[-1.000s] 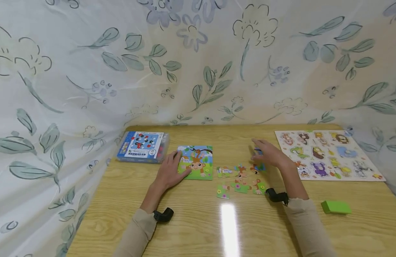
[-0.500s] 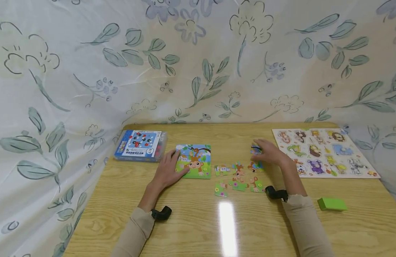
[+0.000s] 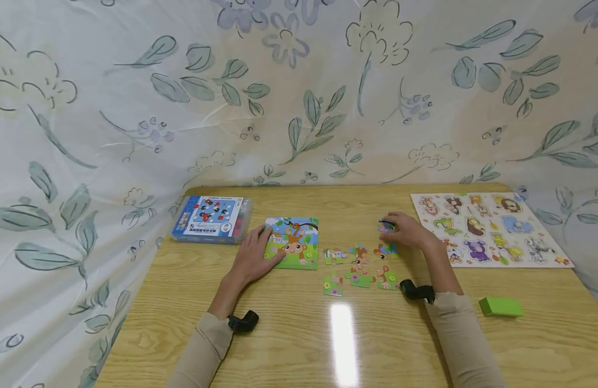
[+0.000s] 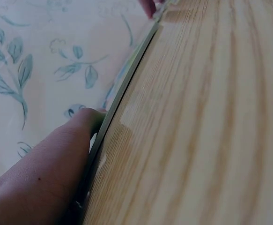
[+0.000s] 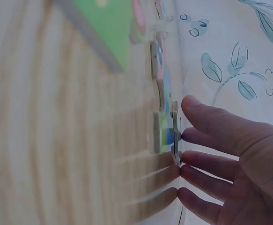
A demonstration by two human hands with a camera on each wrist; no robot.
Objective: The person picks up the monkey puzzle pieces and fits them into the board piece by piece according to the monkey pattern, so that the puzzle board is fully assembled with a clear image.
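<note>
My left hand (image 3: 250, 257) rests at the left edge of a square picture puzzle board (image 3: 300, 254) showing a monkey, the thumb lying over its lower corner. In the left wrist view the thumb (image 4: 75, 136) lies along the thin board edge. My right hand (image 3: 409, 230) pinches a blue jigsaw piece (image 3: 384, 227) between thumb and fingers, at the back of a loose group of pieces. The right wrist view shows its fingertips right at the thin piece (image 5: 175, 136). Several other jigsaw pieces (image 3: 361, 279) with monkey and grass parts lie spread between the hands.
A clear-sided box (image 3: 210, 218) with a molecule picture stands at the back left. On the right lies a white animal peg puzzle board (image 3: 485, 231), close to the right forearm. A green block (image 3: 501, 307) sits in front of that board on the wooden table (image 3: 289, 339).
My right fingers have closed on the blue jigsaw piece, which now appears tilted in them. The left hand stays at the board. The head view has shifted slightly.
</note>
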